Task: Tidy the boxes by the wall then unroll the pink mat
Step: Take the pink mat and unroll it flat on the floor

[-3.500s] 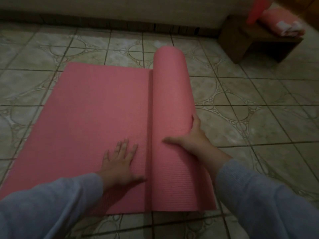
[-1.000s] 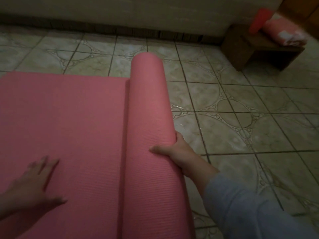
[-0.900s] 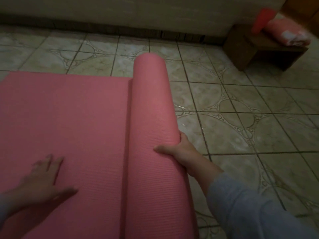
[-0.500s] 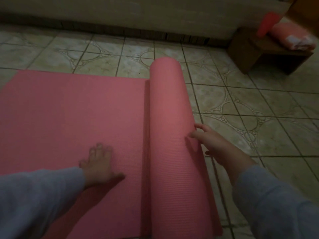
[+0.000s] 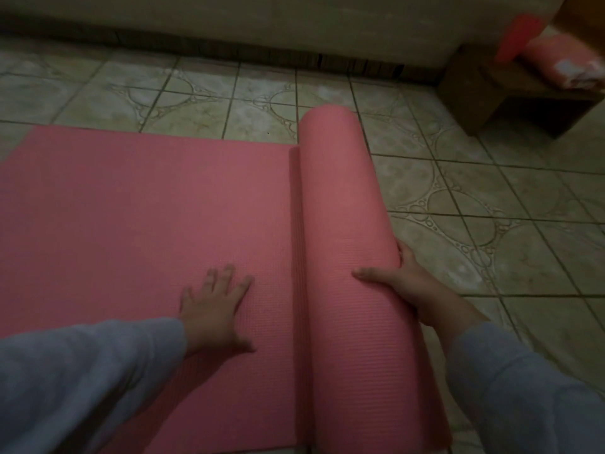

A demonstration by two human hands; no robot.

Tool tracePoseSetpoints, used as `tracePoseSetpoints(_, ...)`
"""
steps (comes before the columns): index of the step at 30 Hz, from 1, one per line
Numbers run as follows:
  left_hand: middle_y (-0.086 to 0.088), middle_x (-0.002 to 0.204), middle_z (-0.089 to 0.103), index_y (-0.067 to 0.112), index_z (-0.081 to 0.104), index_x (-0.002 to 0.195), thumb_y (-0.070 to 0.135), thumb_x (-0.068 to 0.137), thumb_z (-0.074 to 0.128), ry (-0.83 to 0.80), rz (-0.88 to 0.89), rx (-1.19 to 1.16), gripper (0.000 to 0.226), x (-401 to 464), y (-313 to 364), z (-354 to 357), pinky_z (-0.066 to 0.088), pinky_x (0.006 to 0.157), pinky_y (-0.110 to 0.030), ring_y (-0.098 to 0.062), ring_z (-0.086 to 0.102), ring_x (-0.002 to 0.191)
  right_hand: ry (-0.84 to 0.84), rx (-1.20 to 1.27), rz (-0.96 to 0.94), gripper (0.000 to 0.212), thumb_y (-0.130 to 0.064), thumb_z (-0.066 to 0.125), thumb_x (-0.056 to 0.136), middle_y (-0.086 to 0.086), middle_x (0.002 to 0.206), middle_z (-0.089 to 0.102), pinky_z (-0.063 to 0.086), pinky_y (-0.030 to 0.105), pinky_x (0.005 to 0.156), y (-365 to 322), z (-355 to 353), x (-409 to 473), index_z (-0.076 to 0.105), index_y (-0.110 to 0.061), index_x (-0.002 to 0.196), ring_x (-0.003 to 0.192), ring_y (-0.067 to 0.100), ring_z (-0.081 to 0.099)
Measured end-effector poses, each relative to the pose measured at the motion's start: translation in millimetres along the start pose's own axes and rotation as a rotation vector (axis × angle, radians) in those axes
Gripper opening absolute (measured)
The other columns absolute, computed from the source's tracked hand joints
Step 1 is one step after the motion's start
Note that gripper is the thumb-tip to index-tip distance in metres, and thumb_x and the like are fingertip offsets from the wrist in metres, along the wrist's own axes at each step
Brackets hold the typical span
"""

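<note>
A ribbed pink foam mat (image 5: 137, 217) lies partly unrolled on the patterned tiled floor (image 5: 491, 224), its flat part stretching to the left and the remaining roll (image 5: 347, 224) standing along its right edge. The left hand (image 5: 212, 306) rests flat with fingers spread on the flat sheet just beside the roll, probably to pin it against sliding. The right hand (image 5: 399, 283) cups the roll's right side, thumb over the top, placed to turn it rightward. Plenty of roll remains. No boxes are visible.
</note>
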State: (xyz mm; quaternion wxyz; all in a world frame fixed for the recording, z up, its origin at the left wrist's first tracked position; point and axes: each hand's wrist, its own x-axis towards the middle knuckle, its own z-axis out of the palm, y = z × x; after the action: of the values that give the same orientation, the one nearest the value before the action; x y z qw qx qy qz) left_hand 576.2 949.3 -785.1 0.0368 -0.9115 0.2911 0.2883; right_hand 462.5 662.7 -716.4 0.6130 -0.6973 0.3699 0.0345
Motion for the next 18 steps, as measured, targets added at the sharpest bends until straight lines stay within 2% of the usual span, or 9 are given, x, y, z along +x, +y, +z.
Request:
tracePoseSetpoints(3, -0.001, 0.155, -0.029, 0.041, -0.013, 0.145, 0.079, 0.053, 0.063, 0.027, 0.010, -0.012, 0.125, -1.4, -4.5, 3.5, 0.006, 0.112, -0.062, -0.030, -0.018, 0.144, -0.048, 0.078, -0.005, 0.117, -0.028, 0.091, 0.038, -0.004, 0.116, 0.063, 0.053, 0.024, 0.069, -1.6, -6.7, -1.8, 0.034, -0.028, 0.141, 0.097, 0.012, 0.066)
tracePoseSetpoints(4, -0.001, 0.155, -0.029, 0.042, -0.013, 0.145, 0.080, 0.053, 0.062, 0.035, 0.008, -0.011, 0.125, -1.7, -8.0, 3.9, 0.006, 0.112, -0.062, -0.029, -0.017, 0.144, -0.054, 0.093, -0.006, 0.114, -0.025, 0.091, 0.039, -0.003, 0.116, 0.064, 0.054, 0.026, 0.071, -1.3, -5.9, -1.2, 0.036, -0.027, 0.139, 0.097, 0.013, 0.066)
tracePoseSetpoints(8, -0.001, 0.155, -0.028, 0.041, -0.013, 0.145, 0.082, 0.050, 0.060, 0.036, 0.001, 0.019, 0.127, -5.0, -32.3, 1.0, 0.012, 0.112, -0.061, -0.029, -0.014, 0.145, -0.051, 0.115, -0.033, 0.116, -0.023, 0.094, 0.038, 0.001, 0.120, 0.064, 0.051, 0.041, 0.093, 1.1, 13.1, 1.0, 0.037, -0.026, 0.140, 0.105, 0.018, 0.064)
tracePoseSetpoints(13, 0.002, 0.156, -0.026, 0.041, -0.010, 0.146, 0.079, 0.045, 0.068, -0.002, -0.044, -0.022, 0.133, -12.7, -72.8, -8.6, 0.014, 0.112, -0.061, -0.025, -0.013, 0.146, -0.099, 0.144, -0.051, 0.115, -0.027, 0.095, 0.042, -0.007, 0.115, 0.064, 0.054, 0.024, 0.074, 7.3, 44.3, 2.9, 0.035, -0.030, 0.140, 0.096, 0.008, 0.067)
tracePoseSetpoints(15, 0.003, 0.156, -0.025, 0.041, -0.008, 0.146, 0.075, 0.044, 0.072, -0.019, -0.063, -0.035, 0.134, -14.8, -74.8, -12.6, 0.015, 0.112, -0.061, -0.025, -0.012, 0.146, -0.129, 0.132, -0.034, 0.121, -0.028, 0.095, 0.043, -0.005, 0.122, 0.061, 0.053, 0.029, 0.083, 7.9, 46.3, 4.6, 0.028, -0.030, 0.145, 0.102, 0.011, 0.064)
tracePoseSetpoints(18, 0.001, 0.157, -0.021, 0.038, -0.003, 0.147, 0.076, 0.046, 0.070, -0.036, -0.121, -0.064, 0.131, -13.0, -62.0, -15.4, 0.016, 0.111, -0.062, -0.028, -0.011, 0.146, -0.116, 0.050, 0.021, 0.138, -0.034, 0.094, 0.036, 0.002, 0.135, 0.051, 0.048, 0.041, 0.096, 2.1, 29.3, 3.6, 0.015, -0.035, 0.149, 0.112, 0.019, 0.058)
